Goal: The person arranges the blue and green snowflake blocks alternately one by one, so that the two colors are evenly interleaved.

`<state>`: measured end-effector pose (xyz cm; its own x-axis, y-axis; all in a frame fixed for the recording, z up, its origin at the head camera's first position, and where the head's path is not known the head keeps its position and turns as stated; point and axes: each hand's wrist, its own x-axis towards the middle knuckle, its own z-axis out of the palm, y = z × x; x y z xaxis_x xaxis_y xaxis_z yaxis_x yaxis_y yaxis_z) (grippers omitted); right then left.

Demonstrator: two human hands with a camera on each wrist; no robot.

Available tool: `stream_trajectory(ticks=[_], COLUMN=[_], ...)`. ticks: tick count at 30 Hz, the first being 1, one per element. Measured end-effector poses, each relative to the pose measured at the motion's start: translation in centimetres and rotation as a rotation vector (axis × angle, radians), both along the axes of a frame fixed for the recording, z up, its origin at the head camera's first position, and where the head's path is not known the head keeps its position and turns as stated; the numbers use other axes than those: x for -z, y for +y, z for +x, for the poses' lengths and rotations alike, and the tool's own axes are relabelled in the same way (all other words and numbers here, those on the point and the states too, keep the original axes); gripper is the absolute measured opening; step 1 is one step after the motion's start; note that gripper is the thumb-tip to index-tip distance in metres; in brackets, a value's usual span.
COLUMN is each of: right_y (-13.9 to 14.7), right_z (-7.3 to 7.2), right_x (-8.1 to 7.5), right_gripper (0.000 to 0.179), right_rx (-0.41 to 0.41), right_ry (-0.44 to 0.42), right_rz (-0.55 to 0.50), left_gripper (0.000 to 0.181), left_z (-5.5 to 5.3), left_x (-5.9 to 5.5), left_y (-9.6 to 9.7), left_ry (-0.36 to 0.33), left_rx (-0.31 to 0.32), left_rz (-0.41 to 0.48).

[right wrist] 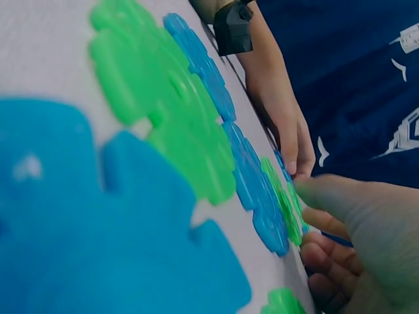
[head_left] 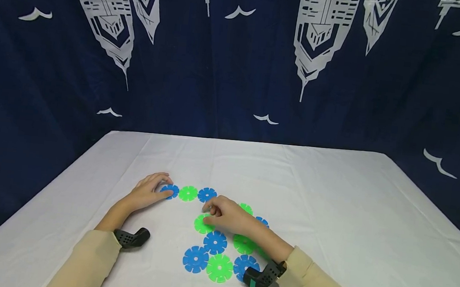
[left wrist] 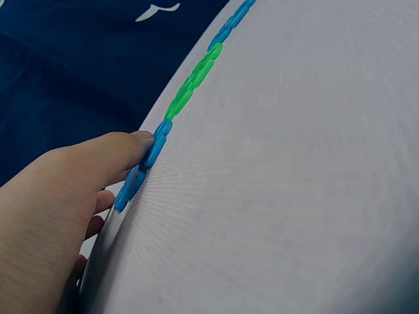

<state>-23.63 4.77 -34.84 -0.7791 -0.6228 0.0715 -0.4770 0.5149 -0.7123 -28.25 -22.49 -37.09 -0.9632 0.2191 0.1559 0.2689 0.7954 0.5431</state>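
Observation:
A blue notched plastic disc [head_left: 170,191] lies flat at the left end of the far row. My left hand [head_left: 147,193] grips it, thumb on its near side and fingers round its far side; in the left wrist view the thumb [left wrist: 141,145] lies on its edge. Right of it come a green disc [head_left: 188,193] and another blue disc [head_left: 207,194]. Over a lower green disc [head_left: 202,224] hovers my right hand [head_left: 229,214], thumb tip overlapping the disc, fingers loosely curled and apart from the thumb. In the right wrist view nothing shows between thumb and fingers.
Several more blue and green discs, such as a blue one [head_left: 215,242] and a green one [head_left: 220,268], lie in a winding line, partly under my right forearm. A white cloth [head_left: 333,195] covers the table. A dark blue printed curtain [head_left: 220,68] hangs behind it.

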Motion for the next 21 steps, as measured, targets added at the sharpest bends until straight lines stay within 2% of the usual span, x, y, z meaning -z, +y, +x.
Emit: stream_trajectory(ticks=[5,10,21], right_y=[0.43,0.52,0.05], right_z=[-0.18,-0.24,0.51], right_x=[0.18,0.23,0.76], right_gripper=[0.033,0.042,0.046], right_rx=[-0.056,-0.071,-0.026], right_ry=[-0.016,-0.017,0.057], right_rz=[0.035,0.089,0.155], left_gripper=[0.035,0.035,0.036], left_z=[0.02,-0.08,-0.07], left_x=[-0.01,-0.20,-0.04], left_y=[0.02,-0.04,-0.03], left_ry=[-0.001,-0.001,-0.008], left_rx=[0.010,0.015,0.009], left_rz=[-0.002,-0.003,0.002])
